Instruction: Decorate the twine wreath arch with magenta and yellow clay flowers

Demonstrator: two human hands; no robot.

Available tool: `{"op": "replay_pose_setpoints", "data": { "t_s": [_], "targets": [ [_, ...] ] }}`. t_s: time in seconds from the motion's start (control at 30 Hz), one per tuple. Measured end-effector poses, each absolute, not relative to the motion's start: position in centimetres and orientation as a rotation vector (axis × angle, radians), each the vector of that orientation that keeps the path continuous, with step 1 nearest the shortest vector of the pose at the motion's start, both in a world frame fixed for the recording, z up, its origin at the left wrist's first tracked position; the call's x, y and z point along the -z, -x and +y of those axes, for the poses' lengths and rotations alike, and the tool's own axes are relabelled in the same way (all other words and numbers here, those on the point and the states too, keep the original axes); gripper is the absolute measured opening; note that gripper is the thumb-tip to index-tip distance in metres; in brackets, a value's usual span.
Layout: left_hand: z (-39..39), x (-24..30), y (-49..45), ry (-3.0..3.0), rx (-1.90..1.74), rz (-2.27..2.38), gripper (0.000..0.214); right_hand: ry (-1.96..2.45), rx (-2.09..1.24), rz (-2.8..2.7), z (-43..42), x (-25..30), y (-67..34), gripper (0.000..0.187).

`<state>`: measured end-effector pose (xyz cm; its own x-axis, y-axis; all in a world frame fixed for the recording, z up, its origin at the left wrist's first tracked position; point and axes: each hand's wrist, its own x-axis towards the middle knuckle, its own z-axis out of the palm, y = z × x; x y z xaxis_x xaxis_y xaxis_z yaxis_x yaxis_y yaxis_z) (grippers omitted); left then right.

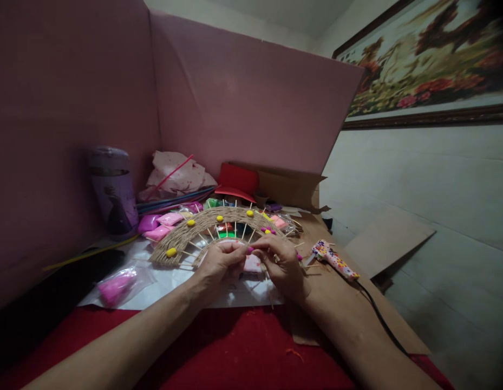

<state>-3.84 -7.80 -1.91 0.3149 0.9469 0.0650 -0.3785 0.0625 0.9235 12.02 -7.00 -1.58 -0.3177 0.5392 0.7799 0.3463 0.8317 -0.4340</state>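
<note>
My left hand (223, 266) and my right hand (282, 266) meet in front of me, fingertips pinched together. Between them shows a small magenta piece of clay (250, 249), and both hands are closed on it. Just behind lies a fan-shaped weave of brown twine (202, 221) on thin wooden sticks that poke out past its edges. Yellow oval lumps (220, 219) are spaced along the arch. A few magenta bits sit around a yellow one at its right side (268, 231). My wrists hide part of the lower weave.
A glue gun (334, 261) with a cord lies on cardboard (381, 303) at right. Pink clay in a bag (117, 287) rests at left, near a purple tumbler (113, 195). Clay packets (157, 233), crumpled fabric (178, 173) and red material (237, 181) line the back.
</note>
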Motion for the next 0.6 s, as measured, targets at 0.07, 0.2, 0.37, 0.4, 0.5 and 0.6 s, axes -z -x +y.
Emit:
{"op": "replay_pose_setpoints", "data": {
  "t_s": [0.07,0.2,0.37,0.4,0.5,0.6],
  "targets": [
    [-7.84,1.90,3.81,-1.054,-1.124,0.688,0.037,0.644,-0.238,-1.930,-7.05,1.58,-12.01,0.006],
    [-7.85,1.90,3.78,-1.054,-1.108,0.700,0.040,0.638,-0.263,-1.921,-7.18,1.71,-12.00,0.006],
    [-7.73,2.00,3.79,-1.066,-1.130,0.684,0.038,0.692,-0.275,-1.929,-7.18,1.66,-12.02,0.005],
    [-7.72,2.04,3.80,-1.070,-1.133,0.689,0.039,0.674,-0.271,-1.930,-7.16,1.65,-12.01,0.004],
    [-7.74,2.12,3.85,-1.089,-1.128,0.694,0.040,0.646,-0.259,-1.937,-7.08,1.72,-11.98,0.003],
    [-7.81,2.08,3.85,-1.084,-1.133,0.674,0.038,0.683,-0.253,-1.938,-7.06,1.82,-11.97,0.004]
  ]
}}
